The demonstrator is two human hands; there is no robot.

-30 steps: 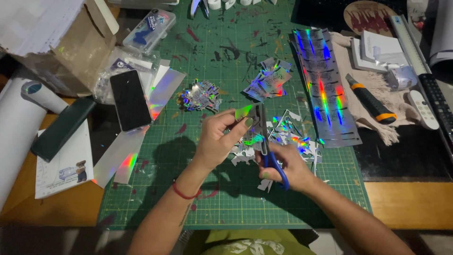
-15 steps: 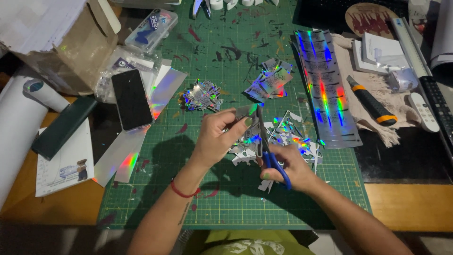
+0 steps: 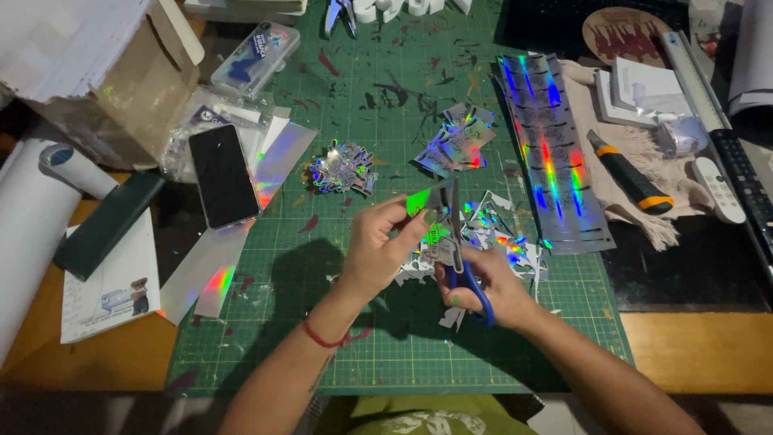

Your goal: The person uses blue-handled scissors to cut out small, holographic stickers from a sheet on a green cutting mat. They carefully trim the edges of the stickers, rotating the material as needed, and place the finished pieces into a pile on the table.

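Observation:
Over the green cutting mat (image 3: 266,338), my left hand (image 3: 385,246) pinches a small holographic sticker piece (image 3: 425,199) between thumb and fingers. My right hand (image 3: 483,282) grips blue-handled scissors (image 3: 460,259), with the blades pointing up against the piece's right edge. Below and behind both hands lies a heap of holographic and white paper offcuts (image 3: 499,234). A red cord circles my left wrist.
A pile of cut stickers (image 3: 342,167) and a second pile (image 3: 455,143) lie further up the mat. A long holographic sheet (image 3: 551,153) lies right, beside an orange-black utility knife (image 3: 630,171) and a white remote (image 3: 719,190). A phone (image 3: 223,175), cardboard box (image 3: 105,72) and paper roll (image 3: 32,225) sit left.
The hands have stayed in place over the offcuts. The piece in my left hand has turned slightly and the scissor blades have shifted along its edge.

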